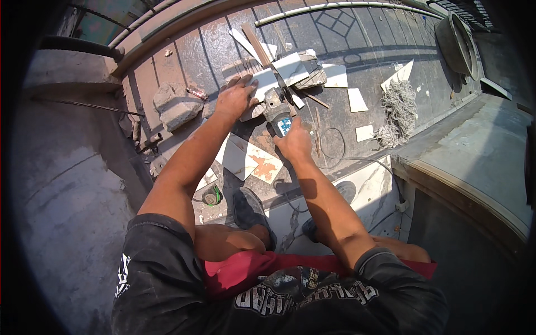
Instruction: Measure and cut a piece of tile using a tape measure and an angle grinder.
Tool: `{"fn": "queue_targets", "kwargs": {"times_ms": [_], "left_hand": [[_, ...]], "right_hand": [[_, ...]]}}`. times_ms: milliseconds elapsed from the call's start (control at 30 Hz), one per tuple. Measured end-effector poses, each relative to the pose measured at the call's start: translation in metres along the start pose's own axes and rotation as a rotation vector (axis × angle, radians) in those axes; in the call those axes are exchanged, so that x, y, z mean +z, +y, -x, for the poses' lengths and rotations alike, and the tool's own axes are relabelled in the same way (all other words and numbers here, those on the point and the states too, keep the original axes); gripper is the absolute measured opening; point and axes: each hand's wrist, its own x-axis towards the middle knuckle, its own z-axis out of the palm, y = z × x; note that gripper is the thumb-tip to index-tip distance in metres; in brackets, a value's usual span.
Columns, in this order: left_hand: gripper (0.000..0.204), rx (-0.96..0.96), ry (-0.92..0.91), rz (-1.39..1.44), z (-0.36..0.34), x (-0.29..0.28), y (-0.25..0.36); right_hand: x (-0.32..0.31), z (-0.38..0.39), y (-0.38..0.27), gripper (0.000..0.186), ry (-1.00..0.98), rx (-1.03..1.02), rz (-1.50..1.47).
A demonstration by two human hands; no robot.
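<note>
My right hand (295, 144) is wrapped around the body of an angle grinder (274, 104), whose head points away from me. The grinder's disc (282, 84) stands on edge against a white tile strip (291, 70). My left hand (234, 97) holds the left end of this strip, with the thumb on the near side and the fingers on the far side. Rough concrete blocks (314, 76) prop the strip up off the floor. How far the disc sits in the tile cannot be made out.
Cut tile pieces (357, 100) lie about, some by my feet (249, 209). A concrete lump (174, 106) and a tape measure (212, 195) are to the left. A cord (340, 151), tangled string (399, 109) and a round basin (455, 44) are to the right. A pale pipe (335, 5) runs along the back.
</note>
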Motion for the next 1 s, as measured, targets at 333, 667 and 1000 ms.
{"fn": "queue_targets", "kwargs": {"times_ms": [333,667,1000], "left_hand": [[0.059,0.015,0.007,0.009,-0.0020,0.0010,-0.0017],[0.058,0.019,0.027,0.038,0.0007,-0.0012,-0.0016],[0.058,0.022,0.021,0.027,0.0003,-0.0003,-0.0016]], "right_hand": [[0.0023,0.0008,0.0042,0.073,-0.010,0.011,-0.011],[0.0051,0.0046,0.0064,0.073,-0.005,0.017,-0.031],[0.0053,0.0033,0.0007,0.073,-0.006,0.029,-0.017]]}}
